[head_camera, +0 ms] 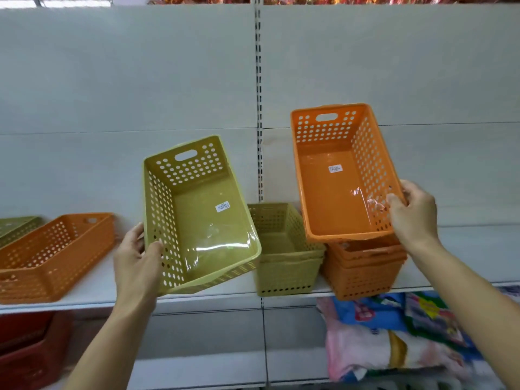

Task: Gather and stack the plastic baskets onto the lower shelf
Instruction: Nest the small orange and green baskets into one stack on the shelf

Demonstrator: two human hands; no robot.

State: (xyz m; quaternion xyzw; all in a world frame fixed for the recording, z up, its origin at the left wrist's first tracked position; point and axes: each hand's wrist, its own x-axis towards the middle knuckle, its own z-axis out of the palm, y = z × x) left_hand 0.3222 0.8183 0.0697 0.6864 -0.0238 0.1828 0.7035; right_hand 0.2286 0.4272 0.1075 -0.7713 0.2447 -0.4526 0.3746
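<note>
My left hand (138, 257) grips the near left rim of a yellow-green perforated basket (202, 220), tilted up above the white shelf (92, 288). My right hand (413, 215) holds the near right corner of an orange perforated basket (337, 192), also tilted, just over a stack of orange baskets (363, 271). A stack of yellow-green baskets (284, 260) stands between the two held baskets. Another orange basket (50, 257) lies at the left on the shelf, with a green one (17, 226) behind it.
A slotted upright (259, 108) divides the white back panel. Below the shelf, red baskets (25, 350) sit at the left and folded colourful textiles (394, 339) at the right. Orange foliage lines the top edge.
</note>
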